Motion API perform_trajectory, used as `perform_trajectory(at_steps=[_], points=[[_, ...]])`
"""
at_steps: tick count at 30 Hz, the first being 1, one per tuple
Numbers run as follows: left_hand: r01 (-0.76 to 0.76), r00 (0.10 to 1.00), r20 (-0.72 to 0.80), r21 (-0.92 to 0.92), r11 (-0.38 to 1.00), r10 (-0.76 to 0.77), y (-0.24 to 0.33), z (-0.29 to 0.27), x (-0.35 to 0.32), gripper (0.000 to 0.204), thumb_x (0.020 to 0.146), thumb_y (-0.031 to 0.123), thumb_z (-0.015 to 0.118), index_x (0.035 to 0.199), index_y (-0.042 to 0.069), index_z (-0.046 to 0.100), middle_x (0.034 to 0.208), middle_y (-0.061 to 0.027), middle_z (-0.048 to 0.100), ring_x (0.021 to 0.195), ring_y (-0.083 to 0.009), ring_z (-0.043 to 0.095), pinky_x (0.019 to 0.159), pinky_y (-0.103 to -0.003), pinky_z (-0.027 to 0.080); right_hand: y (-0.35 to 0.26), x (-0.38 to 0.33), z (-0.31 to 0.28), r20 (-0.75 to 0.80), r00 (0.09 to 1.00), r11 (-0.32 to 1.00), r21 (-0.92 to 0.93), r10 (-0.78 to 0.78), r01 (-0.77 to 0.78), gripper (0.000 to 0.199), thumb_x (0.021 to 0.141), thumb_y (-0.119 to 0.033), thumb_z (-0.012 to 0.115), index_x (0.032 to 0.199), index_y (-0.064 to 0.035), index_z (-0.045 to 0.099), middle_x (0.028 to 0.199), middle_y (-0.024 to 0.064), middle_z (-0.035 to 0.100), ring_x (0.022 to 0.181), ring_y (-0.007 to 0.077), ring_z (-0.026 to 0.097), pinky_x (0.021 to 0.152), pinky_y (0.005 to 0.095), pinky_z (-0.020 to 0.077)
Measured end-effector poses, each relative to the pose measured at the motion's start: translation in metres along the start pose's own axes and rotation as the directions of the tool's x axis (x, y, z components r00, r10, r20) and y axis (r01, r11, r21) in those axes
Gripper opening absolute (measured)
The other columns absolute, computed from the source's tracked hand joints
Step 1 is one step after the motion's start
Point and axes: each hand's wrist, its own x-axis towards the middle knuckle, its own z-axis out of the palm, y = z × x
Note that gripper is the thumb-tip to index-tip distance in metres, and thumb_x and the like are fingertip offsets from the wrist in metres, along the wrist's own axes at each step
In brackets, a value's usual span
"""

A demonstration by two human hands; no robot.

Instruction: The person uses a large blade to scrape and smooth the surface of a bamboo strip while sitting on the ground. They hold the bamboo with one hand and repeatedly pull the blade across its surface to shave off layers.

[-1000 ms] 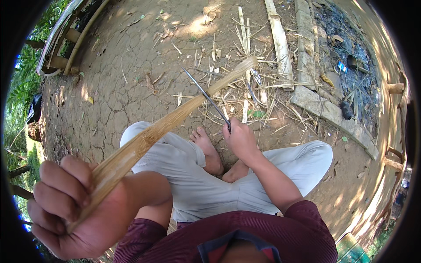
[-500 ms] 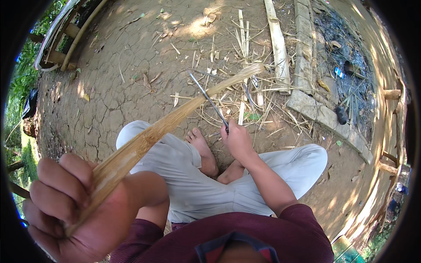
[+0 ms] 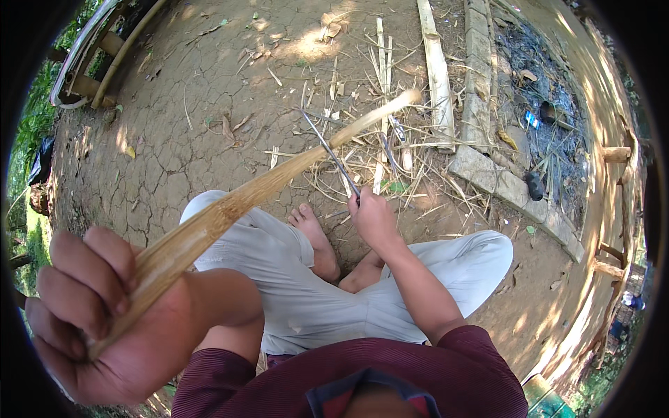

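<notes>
The left hand (image 3: 146, 341) was nearest, its fingers curled firmly around the wide end of a pale bamboo strip (image 3: 223, 212). A short butt of the strip lay against the palm inside that grip; the rest slanted out beyond the fingers, forward and to the right, narrowing to a tip well apart from the fist. Ahead and to the right of this grip, the right hand (image 3: 376, 219) was closed around the dark handle of a knife (image 3: 324, 143). The blade pointed forward and left from the right fist and crossed the strip toward its thin end; whether its edge pressed into the bamboo could not be told. Below the right fist were bare feet (image 3: 313, 240) between the pale trousers (image 3: 300, 306). Beyond both grips, slivers and shavings (image 3: 418, 177) littered the cracked ground (image 3: 167, 118). Farther forward and right lay a long split pole (image 3: 437, 76), then a row of blocks (image 3: 478, 90) bordering an ashy patch (image 3: 550, 90).
</notes>
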Motion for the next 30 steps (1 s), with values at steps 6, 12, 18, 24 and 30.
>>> perform_trajectory(at_steps=[6, 12, 18, 24, 30], points=[[-0.047, 0.997, -0.065, 0.079, 0.996, 0.052, -0.002, 0.004, -0.004, 0.032, 0.087, 0.024, 0.050, 0.060, 0.019, 0.033, 0.054, 0.0016, 0.030, 0.052, -0.0106, 0.026, 0.048, -0.026, 0.020, -0.036, -0.041, -0.022, -0.096, 0.980, 0.957, 0.215, -0.177, 0.194, 0.021, 0.091, -0.016, 0.059, 0.084, 0.0037, 0.057, 0.069, 0.0228, 0.064, 0.063, 0.0400, 0.065, 0.057, 0.0479, 0.0518], [-0.077, 0.981, -0.168, 0.094, 0.993, 0.092, -0.008, 0.015, 0.000, 0.033, 0.086, 0.024, 0.050, 0.059, 0.019, 0.032, 0.053, 0.0017, 0.029, 0.050, -0.0108, 0.025, 0.046, -0.026, 0.019, 0.074, 0.025, 0.031, 0.057, 0.984, 0.985, -0.059, 0.169, -0.165, 0.031, 0.091, -0.023, 0.055, 0.086, 0.0063, 0.065, 0.075, 0.0270, 0.066, 0.071, 0.0432, 0.066, 0.070, 0.0504, 0.0540], [-0.047, 0.990, -0.133, 0.026, 0.999, 0.050, -0.004, -0.011, 0.005, 0.034, 0.087, 0.026, 0.049, 0.058, 0.019, 0.032, 0.053, 0.0011, 0.029, 0.050, -0.0113, 0.027, 0.047, -0.025, 0.021, 0.049, 0.022, 0.032, 0.052, 0.980, 0.974, 0.113, 0.194, -0.199, 0.038, 0.091, -0.027, 0.055, 0.079, 0.0069, 0.065, 0.075, 0.0288, 0.065, 0.074, 0.0448, 0.066, 0.073, 0.0517, 0.0525], [-0.041, 0.994, -0.106, -0.040, 0.998, 0.037, -0.008, -0.040, 0.023, 0.043, 0.080, 0.052, 0.051, 0.064, 0.014, 0.038, 0.057, -0.0021, 0.031, 0.052, -0.0134, 0.029, 0.048, -0.027, 0.022, 0.020, 0.023, 0.040, 0.047, 0.975, 0.938, 0.264, 0.219, -0.223, 0.038, 0.090, -0.033, 0.060, 0.080, 0.0035, 0.063, 0.069, 0.0220, 0.064, 0.064, 0.0381, 0.065, 0.063, 0.0458, 0.0509], [-0.067, 0.990, -0.123, 0.007, 0.998, 0.067, -0.014, -0.057, 0.049, 0.046, 0.081, 0.054, 0.050, 0.070, 0.011, 0.038, 0.060, -0.0038, 0.032, 0.052, -0.0144, 0.030, 0.048, -0.029, 0.025, 0.016, 0.015, 0.008, -0.048, 0.981, 0.890, 0.430, 0.189, -0.151, 0.040, 0.085, -0.037, 0.068, 0.093, 0.0025, 0.063, 0.063, 0.0195, 0.061, 0.061, 0.0355, 0.064, 0.060, 0.0434, 0.0499]])
